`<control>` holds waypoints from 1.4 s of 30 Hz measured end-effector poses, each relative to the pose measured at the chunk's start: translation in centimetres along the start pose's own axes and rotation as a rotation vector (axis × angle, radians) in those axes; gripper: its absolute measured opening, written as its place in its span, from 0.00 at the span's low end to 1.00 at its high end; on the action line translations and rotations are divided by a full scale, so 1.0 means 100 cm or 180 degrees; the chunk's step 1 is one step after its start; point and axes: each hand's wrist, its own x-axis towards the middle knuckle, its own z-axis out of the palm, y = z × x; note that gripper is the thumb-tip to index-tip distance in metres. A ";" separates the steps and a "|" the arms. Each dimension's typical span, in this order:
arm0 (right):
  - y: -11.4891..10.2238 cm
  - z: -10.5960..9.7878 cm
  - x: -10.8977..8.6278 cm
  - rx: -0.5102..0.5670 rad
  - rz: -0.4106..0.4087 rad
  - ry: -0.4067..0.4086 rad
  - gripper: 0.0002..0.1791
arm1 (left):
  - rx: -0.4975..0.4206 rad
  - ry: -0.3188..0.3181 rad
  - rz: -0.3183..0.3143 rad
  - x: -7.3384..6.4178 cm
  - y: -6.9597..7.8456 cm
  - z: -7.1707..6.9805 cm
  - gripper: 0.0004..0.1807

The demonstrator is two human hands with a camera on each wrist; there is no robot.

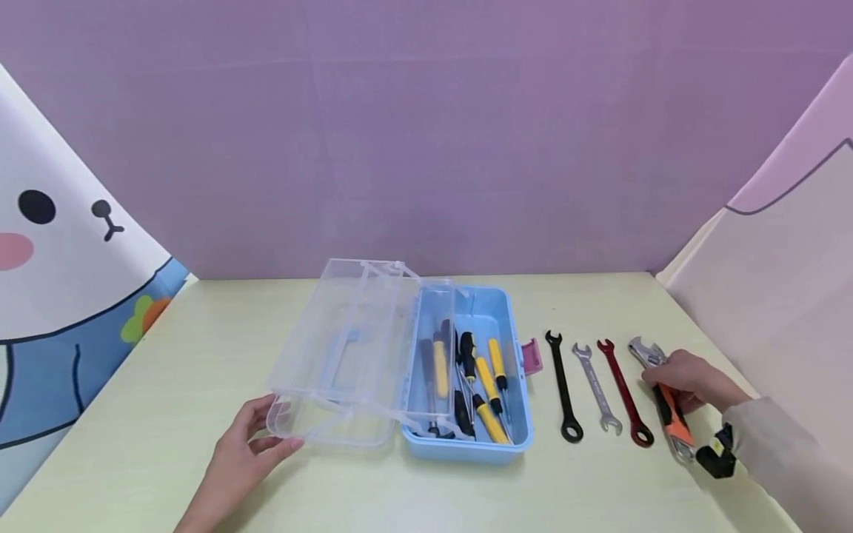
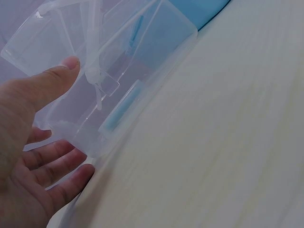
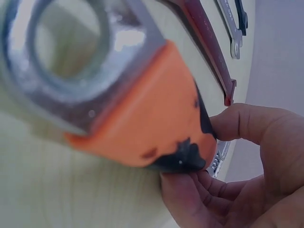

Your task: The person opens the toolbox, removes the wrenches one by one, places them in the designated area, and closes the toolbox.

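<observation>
My right hand (image 1: 686, 379) pinches an adjustable wrench (image 1: 671, 422) with an orange and black handle, thumb on one side and fingers on the other. Its silver jaw end points away from me. Close up in the right wrist view, the orange handle (image 3: 156, 109) ends in a metal hanging hole. At the left, my left hand (image 1: 243, 448) is at the near corner of a clear plastic lid (image 1: 333, 370), fingers loosely extended and thumb apart from them. The lid is swung open to the left of a blue toolbox (image 1: 466, 451). Several yellow-and-black screwdrivers (image 1: 489, 418) lie inside the box.
Between box and right hand lie a black wrench (image 1: 565, 392), a silver wrench (image 1: 598, 392) and a red wrench (image 1: 626, 392), roughly side by side. A pink latch (image 1: 531, 357) sticks out from the box's right side. A purple cloth backdrop (image 1: 426, 148) rises behind the table.
</observation>
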 end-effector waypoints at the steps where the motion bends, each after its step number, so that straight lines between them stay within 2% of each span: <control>1: 0.000 0.001 0.000 0.0006 0.0001 0.0020 0.17 | -0.0010 -0.0009 -0.0009 0.000 0.000 0.000 0.42; 6: -0.004 0.002 0.000 0.0038 -0.0029 0.0065 0.15 | 0.0007 -0.0006 -0.0012 0.003 0.003 -0.003 0.42; 12: -0.008 0.000 0.001 -0.0046 -0.0051 -0.0047 0.13 | 0.0042 0.0014 0.0024 0.004 0.005 -0.003 0.42; 27: -0.008 -0.015 -0.002 -0.0203 -0.0094 -0.0224 0.15 | 0.0048 0.0049 0.0073 0.002 0.003 0.000 0.41; 36: -0.018 -0.030 -0.007 0.0020 -0.0216 -0.0372 0.13 | 0.0063 0.0003 -0.0001 0.000 0.002 0.000 0.41; 42: -0.040 -0.030 -0.006 0.0416 -0.0292 -0.0591 0.14 | 0.0088 0.0007 -0.0006 -0.001 0.001 0.000 0.41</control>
